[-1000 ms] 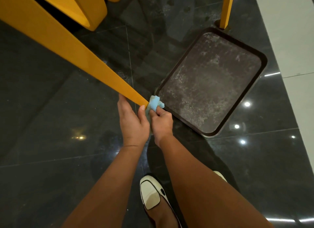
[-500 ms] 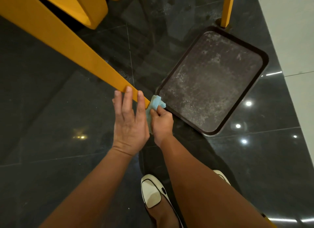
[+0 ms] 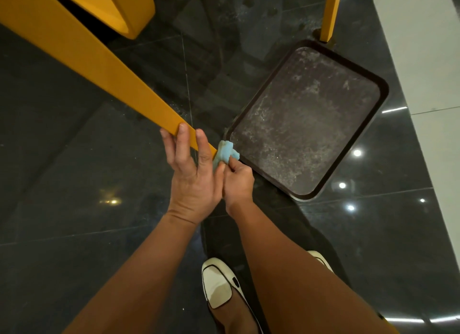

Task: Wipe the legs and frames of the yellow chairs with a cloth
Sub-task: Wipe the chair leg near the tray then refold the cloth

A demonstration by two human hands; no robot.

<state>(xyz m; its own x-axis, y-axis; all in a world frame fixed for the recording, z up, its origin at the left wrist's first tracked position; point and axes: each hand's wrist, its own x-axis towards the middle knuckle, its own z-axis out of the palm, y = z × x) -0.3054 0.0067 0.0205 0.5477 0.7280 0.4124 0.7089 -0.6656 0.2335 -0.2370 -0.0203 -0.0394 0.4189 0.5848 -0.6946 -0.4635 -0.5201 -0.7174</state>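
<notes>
A long yellow chair leg (image 3: 99, 70) slants from the upper left down to the dark floor near the middle of the view. My left hand (image 3: 191, 174) rests on its lower end, fingers spread over the top face. My right hand (image 3: 237, 182) pinches a small bunched light-blue cloth (image 3: 225, 153) against the foot of that leg. More yellow chair frame (image 3: 119, 7) shows at the top left. A second yellow leg (image 3: 329, 12) stands at the top right.
A dark, smudged rectangular tray (image 3: 373, 124) lies on the glossy black tile floor just right of the cloth, its far corner by the second leg. A pale floor strip (image 3: 428, 60) runs down the right side. My white shoe (image 3: 219, 284) is below the hands.
My left hand has slid up the leg and spread its fingers over the top face. The right hand and the cloth stay at the foot of the leg.
</notes>
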